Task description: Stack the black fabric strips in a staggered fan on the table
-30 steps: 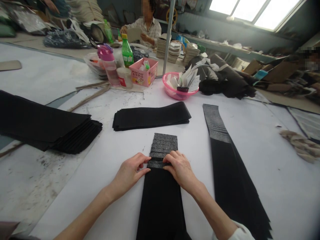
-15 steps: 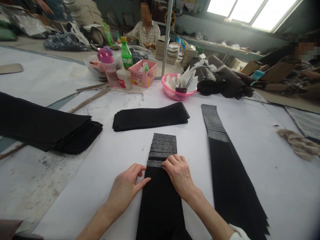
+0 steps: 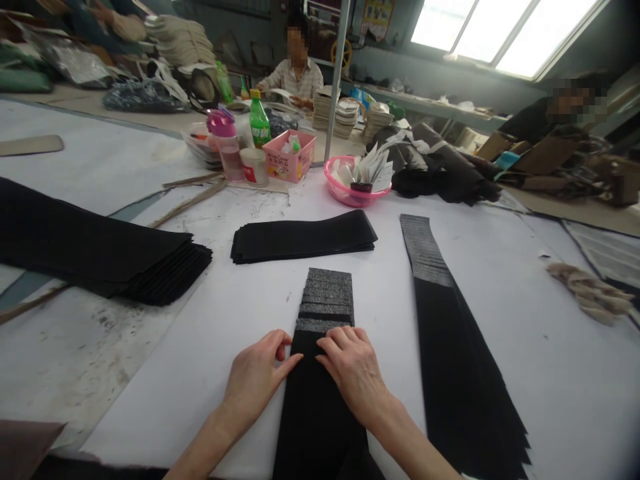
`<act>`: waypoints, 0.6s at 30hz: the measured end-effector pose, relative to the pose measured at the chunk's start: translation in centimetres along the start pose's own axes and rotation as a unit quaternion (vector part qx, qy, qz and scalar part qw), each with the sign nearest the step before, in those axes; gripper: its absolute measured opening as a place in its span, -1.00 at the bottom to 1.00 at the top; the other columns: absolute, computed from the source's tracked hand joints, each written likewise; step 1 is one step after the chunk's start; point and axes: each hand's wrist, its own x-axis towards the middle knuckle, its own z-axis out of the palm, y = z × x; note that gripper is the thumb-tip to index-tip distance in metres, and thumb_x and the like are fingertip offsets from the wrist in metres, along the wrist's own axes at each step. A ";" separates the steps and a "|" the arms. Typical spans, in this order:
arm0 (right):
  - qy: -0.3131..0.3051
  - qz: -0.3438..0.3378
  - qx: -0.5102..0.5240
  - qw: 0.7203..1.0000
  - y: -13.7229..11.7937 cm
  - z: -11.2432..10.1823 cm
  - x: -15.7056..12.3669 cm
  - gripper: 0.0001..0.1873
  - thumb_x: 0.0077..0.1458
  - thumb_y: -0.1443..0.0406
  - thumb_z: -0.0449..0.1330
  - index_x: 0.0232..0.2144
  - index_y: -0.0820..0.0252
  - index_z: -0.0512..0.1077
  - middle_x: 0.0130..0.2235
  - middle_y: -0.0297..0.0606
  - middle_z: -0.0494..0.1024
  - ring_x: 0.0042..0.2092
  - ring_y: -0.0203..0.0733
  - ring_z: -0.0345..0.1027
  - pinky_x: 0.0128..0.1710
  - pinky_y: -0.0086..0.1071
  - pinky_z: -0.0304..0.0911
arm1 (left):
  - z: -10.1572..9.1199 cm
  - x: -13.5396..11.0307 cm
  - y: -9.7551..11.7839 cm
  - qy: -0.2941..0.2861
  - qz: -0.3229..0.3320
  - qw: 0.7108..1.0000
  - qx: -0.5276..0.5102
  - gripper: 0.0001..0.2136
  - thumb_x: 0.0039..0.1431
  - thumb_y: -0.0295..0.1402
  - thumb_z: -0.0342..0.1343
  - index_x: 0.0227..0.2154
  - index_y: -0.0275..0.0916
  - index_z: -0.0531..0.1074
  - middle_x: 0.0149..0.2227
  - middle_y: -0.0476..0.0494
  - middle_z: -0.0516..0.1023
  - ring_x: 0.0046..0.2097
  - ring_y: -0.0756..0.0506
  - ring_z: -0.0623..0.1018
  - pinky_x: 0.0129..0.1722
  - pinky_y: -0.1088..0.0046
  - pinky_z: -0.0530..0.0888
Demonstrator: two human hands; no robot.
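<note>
At the lower centre of the frame, a fanned stack of black strips (image 3: 320, 407) lies on the white worktop (image 3: 565, 373), its grey speckled bands (image 3: 327, 293) toward the top. The left hand (image 3: 254, 372) is at its left edge, thumb and forefinger slightly apart; the right hand (image 3: 356, 368) is over its right side, whether its fingers pinch a strip I cannot tell. Light, even pressure should keep the bands parallel.

window (image 3: 490, 27): bright, upper right | wall (image 3: 440, 79): dull grey | pole (image 3: 337, 73): upright | tabletop (image 3: 500, 287): white
</note>
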 end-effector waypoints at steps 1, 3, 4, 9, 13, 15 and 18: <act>-0.006 -0.004 0.006 1.000 -0.3 0.2 -0.3 -0.82 0.11 0.31 0.26 -0.20 0.08 0.41 -0.20 -0.29 0.47 -0.16 -0.13 0.28 -0.16 -0.24 0.14 | 0.0 -0.1 0.0 0.002 -0.001 1.000 -0.002 -0.83 0.14 -0.18 0.10 -0.31 -0.14 0.33 -0.45 0.09 0.44 -0.44 -0.02 0.44 -0.41 0.48 0.25; -0.007 -0.002 0.015 1.000 -0.7 0.6 -0.7 -0.74 0.07 0.33 0.29 -0.16 0.08 0.40 -0.15 -0.29 0.47 -0.13 -0.11 0.29 -0.15 -0.24 0.15 | 0.0 -0.2 0.0 0.004 -0.006 1.000 -0.004 -0.85 0.14 -0.19 0.09 -0.31 -0.14 0.33 -0.45 0.09 0.44 -0.44 -0.02 0.44 -0.41 0.48 0.26; -0.004 0.003 0.018 1.000 -0.7 0.9 -0.9 -0.71 0.07 0.34 0.30 -0.13 0.07 0.39 -0.13 -0.28 0.47 -0.11 -0.11 0.29 -0.14 -0.24 0.16 | 0.1 -0.3 0.0 0.004 -0.008 1.000 -0.004 -0.86 0.15 -0.20 0.08 -0.32 -0.14 0.33 -0.46 0.09 0.44 -0.44 -0.02 0.45 -0.41 0.48 0.26; 0.019 0.012 0.014 1.000 -0.7 2.0 -1.6 -0.67 0.10 0.35 0.26 -0.06 0.08 0.37 -0.04 -0.24 0.45 -0.05 -0.08 0.29 -0.11 -0.22 0.18 | 0.3 -0.8 0.0 -0.010 -0.021 1.000 -0.013 -0.90 0.19 -0.24 0.03 -0.33 -0.13 0.33 -0.46 0.08 0.46 -0.44 -0.02 0.45 -0.40 0.47 0.26; 0.039 0.001 0.005 0.999 -0.5 2.5 -2.0 -0.68 0.15 0.32 0.22 -0.03 0.08 0.36 -0.03 -0.23 0.45 -0.03 -0.09 0.28 -0.09 -0.22 0.17 | 0.3 -1.0 0.0 -0.020 -0.042 0.998 -0.040 -0.88 0.20 -0.24 0.01 -0.31 -0.14 0.35 -0.45 0.06 0.49 -0.42 -0.03 0.48 -0.39 0.47 0.29; 0.051 -0.005 -0.003 0.999 -0.4 2.8 -2.1 -0.70 0.18 0.31 0.19 -0.02 0.08 0.36 -0.03 -0.23 0.46 -0.03 -0.10 0.28 -0.08 -0.22 0.17 | 0.3 -1.1 0.1 -0.023 -0.051 0.997 -0.059 -0.87 0.19 -0.23 0.01 -0.29 -0.14 0.37 -0.45 0.06 0.50 -0.43 -0.03 0.48 -0.39 0.47 0.31; 0.069 -0.013 -0.013 0.997 -0.2 3.4 -2.3 -0.71 0.21 0.30 0.15 -0.01 0.10 0.37 -0.03 -0.21 0.46 -0.05 -0.10 0.29 -0.07 -0.21 0.17 | 0.4 -1.4 0.3 -0.028 -0.053 0.994 -0.089 -0.84 0.19 -0.21 0.00 -0.30 -0.15 0.40 -0.43 0.04 0.51 -0.42 -0.03 0.48 -0.37 0.46 0.33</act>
